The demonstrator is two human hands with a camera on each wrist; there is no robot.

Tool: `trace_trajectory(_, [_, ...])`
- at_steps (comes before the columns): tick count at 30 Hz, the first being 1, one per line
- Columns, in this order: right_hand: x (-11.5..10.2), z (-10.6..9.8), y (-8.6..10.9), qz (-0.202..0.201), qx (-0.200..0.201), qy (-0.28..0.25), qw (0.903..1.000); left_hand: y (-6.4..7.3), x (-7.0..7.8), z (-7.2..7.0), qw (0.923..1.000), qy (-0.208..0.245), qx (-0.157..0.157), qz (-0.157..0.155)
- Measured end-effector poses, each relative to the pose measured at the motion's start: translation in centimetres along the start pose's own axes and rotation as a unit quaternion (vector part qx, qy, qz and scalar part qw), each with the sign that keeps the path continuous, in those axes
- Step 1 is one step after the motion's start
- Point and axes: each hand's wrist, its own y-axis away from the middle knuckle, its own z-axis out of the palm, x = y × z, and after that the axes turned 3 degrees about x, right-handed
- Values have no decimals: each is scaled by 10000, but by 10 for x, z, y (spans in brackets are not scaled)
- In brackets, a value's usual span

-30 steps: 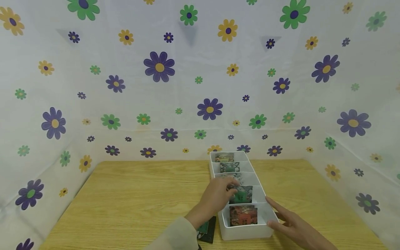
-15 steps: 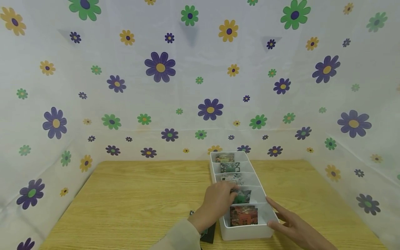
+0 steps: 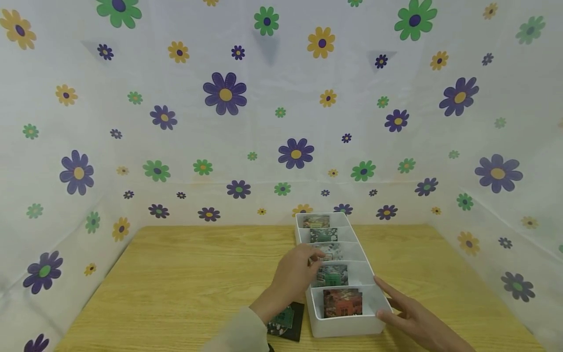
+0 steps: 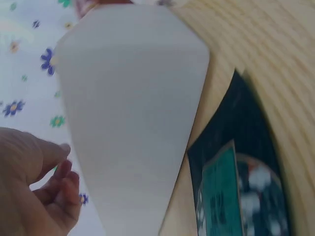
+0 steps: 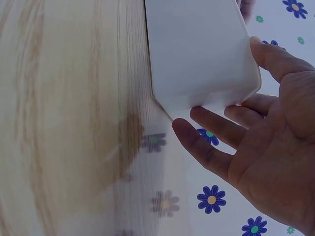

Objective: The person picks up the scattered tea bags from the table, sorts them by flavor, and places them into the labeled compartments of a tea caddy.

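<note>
A long white divided box (image 3: 345, 326) stands on the table, with printed flat packets in its compartments. My left hand (image 3: 292, 271) is over the box's left edge, beside the packet with a green label (image 3: 333, 276) in the second compartment from the front. Its fingers are loosely bent, and I see nothing between the thumb and fingers in the left wrist view. My right hand (image 3: 411, 313) rests against the box's front right part. The right wrist view shows fairly straight fingers touching its white wall (image 5: 202, 54). A red packet (image 3: 343, 303) sits in the front compartment.
A dark packet with a green label (image 3: 288, 320) lies on the wooden table (image 3: 198, 274), left of the box and partly behind my left forearm. Farther compartments hold a pale packet (image 3: 332, 252), a green one (image 3: 324, 235) and a yellowish one (image 3: 315, 222). Flower-print sheeting (image 3: 189, 146) surrounds the table.
My left hand dipped into the second compartment from the front, then drew up and left. The green-labelled packet there now sits farther left. My right hand stays in place.
</note>
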Motion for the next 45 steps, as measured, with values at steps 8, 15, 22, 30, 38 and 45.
trace_trajectory(8, [1,-1,0,-36,3,35,10000,13,-34,-29,9922,1040,-500,-480])
trace_trajectory(15, [1,-2,1,97,4,25,10000,29,-55,-47,9815,1358,-1126,-747])
trace_trajectory(22, [0,-2,0,61,-16,-18,10000,50,-61,-63,9588,1672,-1950,-1210])
trace_trajectory(30, [0,-1,1,-74,-93,-33,9999,79,-64,-65,9645,945,-1956,-1502])
trace_trajectory(38, [2,-1,0,-101,-113,-116,9998,94,-59,-53,9744,-774,-1647,-1318])
trace_trajectory(45, [2,-2,0,-189,-115,-94,9997,98,-58,-51,9804,-811,-1527,-939])
